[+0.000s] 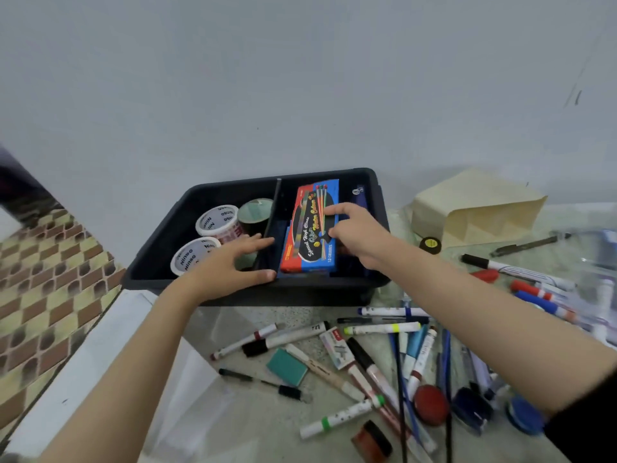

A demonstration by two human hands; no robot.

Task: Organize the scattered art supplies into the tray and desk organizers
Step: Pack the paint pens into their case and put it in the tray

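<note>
A black plastic tray (160, 235) stands at the back of the desk, split by a black divider (272, 208). Its left half holds three tape rolls (218, 219). In the right half lies a red and blue water colour box (309, 228). My right hand (355, 233) grips the box's right edge, fingers over its top and thumb lower down. My left hand (233, 264) rests over the tray's front rim, fingers straight and pointing at the divider, thumb on the rim. Scattered markers and pens (380, 329) lie on the desk in front of the tray.
A cream paper bag (474, 208) lies right of the tray. More markers (534, 289) are spread at the far right. A teal eraser (287, 366), a red ball (430, 404), blue round items (526, 414) and a small box (337, 347) lie among the pens. The desk's left edge drops to a tiled floor (50, 279).
</note>
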